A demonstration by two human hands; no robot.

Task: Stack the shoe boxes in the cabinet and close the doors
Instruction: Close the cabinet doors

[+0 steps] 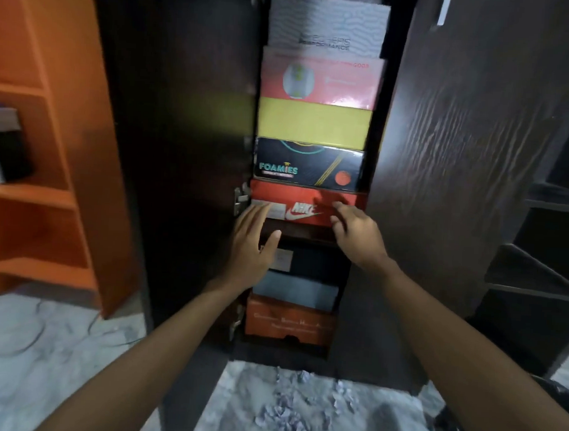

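Room in a home, storage corner.
Dark wooden cabinet (442,157) filled with stacked shoe boxes (313,119), orange open shelf unit (61,140) beside it, marble-patterned floor (42,351).

Orange shelving unit (47,159) left, mottled grey floor (32,360), dim light

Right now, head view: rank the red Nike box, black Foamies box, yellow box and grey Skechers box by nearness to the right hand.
1. red Nike box: at the fingertips of the right hand.
2. black Foamies box: directly above it.
3. yellow box: higher in the stack.
4. grey Skechers box: top of the stack.
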